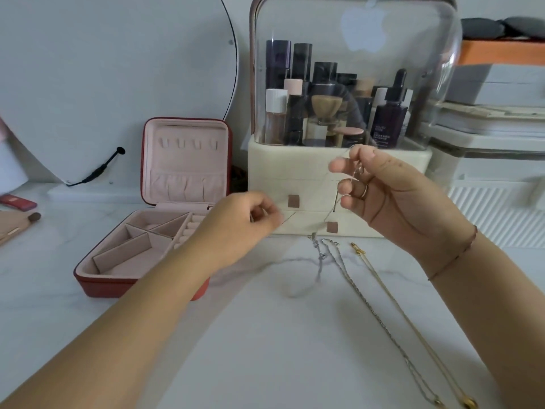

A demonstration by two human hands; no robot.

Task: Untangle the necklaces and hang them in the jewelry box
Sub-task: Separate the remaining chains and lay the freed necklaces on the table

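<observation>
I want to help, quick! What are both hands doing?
Left hand: pinching the silver necklace.
Right hand: pinching the same silver necklace, higher up.

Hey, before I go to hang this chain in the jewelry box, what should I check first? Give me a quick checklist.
1. Open jewelry box, lid upright: ok.
2. Free lid hooks: ok, nothing hangs there.
3. Grip on thin chain: ok, left hand and right hand both pinch it.
4. Knots gone from thin chain: cannot tell, its lower end is blurred.
5. The silver necklace and gold necklace apart on the table: ok.
</observation>
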